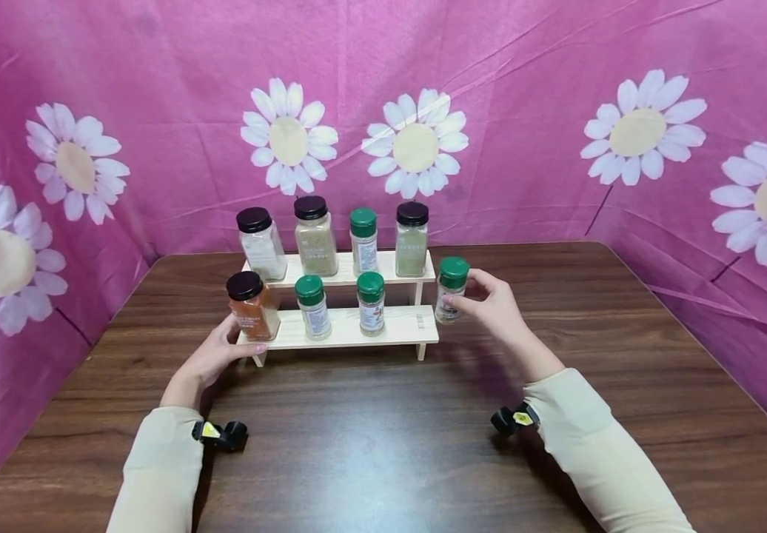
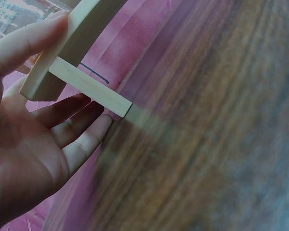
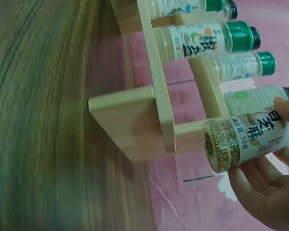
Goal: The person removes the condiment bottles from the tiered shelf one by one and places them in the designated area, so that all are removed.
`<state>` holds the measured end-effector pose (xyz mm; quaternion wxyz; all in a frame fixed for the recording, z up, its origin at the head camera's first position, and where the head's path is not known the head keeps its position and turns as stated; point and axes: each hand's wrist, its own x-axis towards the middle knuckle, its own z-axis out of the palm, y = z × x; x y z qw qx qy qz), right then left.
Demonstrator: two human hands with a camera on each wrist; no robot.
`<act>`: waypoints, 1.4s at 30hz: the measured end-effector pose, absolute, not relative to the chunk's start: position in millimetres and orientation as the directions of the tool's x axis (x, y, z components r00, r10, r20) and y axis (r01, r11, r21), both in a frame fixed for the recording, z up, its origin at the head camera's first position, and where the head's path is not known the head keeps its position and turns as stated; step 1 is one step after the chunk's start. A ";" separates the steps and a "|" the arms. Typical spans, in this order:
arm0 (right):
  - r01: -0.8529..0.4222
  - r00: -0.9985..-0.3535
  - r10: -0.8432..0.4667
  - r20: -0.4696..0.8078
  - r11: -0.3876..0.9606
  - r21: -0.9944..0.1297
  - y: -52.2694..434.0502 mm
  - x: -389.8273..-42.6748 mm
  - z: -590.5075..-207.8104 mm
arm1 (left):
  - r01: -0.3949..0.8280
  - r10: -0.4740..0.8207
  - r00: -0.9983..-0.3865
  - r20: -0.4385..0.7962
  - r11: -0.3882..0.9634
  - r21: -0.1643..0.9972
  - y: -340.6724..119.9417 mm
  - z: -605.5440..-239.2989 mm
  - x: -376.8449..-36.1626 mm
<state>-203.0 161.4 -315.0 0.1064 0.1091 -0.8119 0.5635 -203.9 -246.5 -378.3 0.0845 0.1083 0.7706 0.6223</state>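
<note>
A two-tier wooden spice rack (image 1: 402, 324) stands mid-table. Its top shelf carries several jars, and the lower shelf has an orange jar with a black lid (image 1: 253, 305) and two green-lidded jars. My left hand (image 1: 226, 348) holds the lower shelf's left end; in the left wrist view the thumb (image 2: 24, 41) lies on the shelf edge (image 2: 86, 86) with the fingers beneath. My right hand (image 1: 490, 300) grips a small green-lidded jar (image 1: 451, 289) just right of the rack, at lower-shelf height. The right wrist view shows that jar (image 3: 245, 142), filled with seeds, beside the rack's side panel (image 3: 130, 120).
The dark wooden table (image 1: 383, 444) is enclosed by a pink daisy-print cloth (image 1: 523, 148) at the back and both sides. The right end of the lower shelf (image 1: 417, 322) is bare. A small camera is strapped to each wrist.
</note>
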 end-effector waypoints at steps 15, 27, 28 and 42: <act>-0.288 -0.953 -0.027 0.303 0.401 -0.869 201.7 -213.3 -326.9 | 0.047 0.258 -0.966 -0.010 0.215 0.975 -246.6 -378.6 -203.5; -0.245 -0.954 0.034 0.297 0.479 -0.843 220.4 -230.8 -338.0 | 0.055 0.268 -0.963 0.000 0.200 0.978 -247.1 -379.7 -203.3; -0.240 -0.955 0.040 0.295 0.481 -0.843 221.1 -233.1 -339.0 | 0.057 0.267 -0.964 0.002 0.199 0.978 -247.0 -379.9 -203.4; -0.203 -0.958 0.075 0.278 0.509 -0.836 219.5 -268.6 -353.3 | 0.059 0.257 -0.966 0.005 0.204 0.977 -247.8 -383.7 -205.9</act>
